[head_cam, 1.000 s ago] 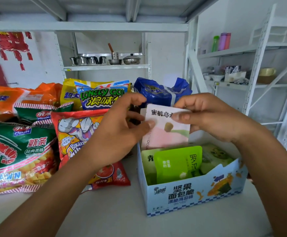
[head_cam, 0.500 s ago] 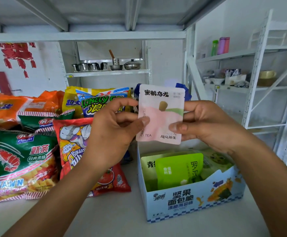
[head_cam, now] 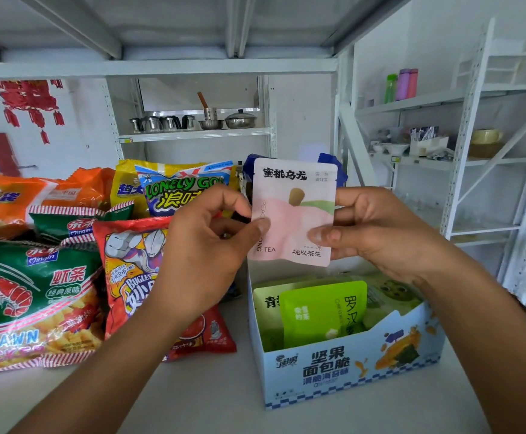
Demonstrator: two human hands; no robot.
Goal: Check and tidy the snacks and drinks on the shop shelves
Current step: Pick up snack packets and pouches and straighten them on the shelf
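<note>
Left hand [head_cam: 205, 242]: thumb and forefinger pinch the left edge of the tea packet [head_cam: 296, 211]. Right hand [head_cam: 377, 233]: thumb on the front near the lower right corner, fingers behind. Both hands hold it, and neither is the nearer.

The packet is upright with its long axis vertical and its print facing me. It hangs just above the back of the open box [head_cam: 349, 371], touching nothing below. My judgement is that the return path is straight down, into the gap behind the green packets.

Count:
- Tea packets in hand: one.
- Packets in the box: three visible. These are a bright green one [head_cam: 321, 311] in front, a pale one [head_cam: 265, 302] behind it and a third [head_cam: 393, 296] to the right; more may be hidden.
- Boxes: one, standing on the shelf [head_cam: 224, 402].
- Snack bags [head_cam: 36, 302] to the left: I make it seven, plus one blue bag [head_cam: 333, 167] behind the packet. The bags overlap, so the tally is unsure.
</note>
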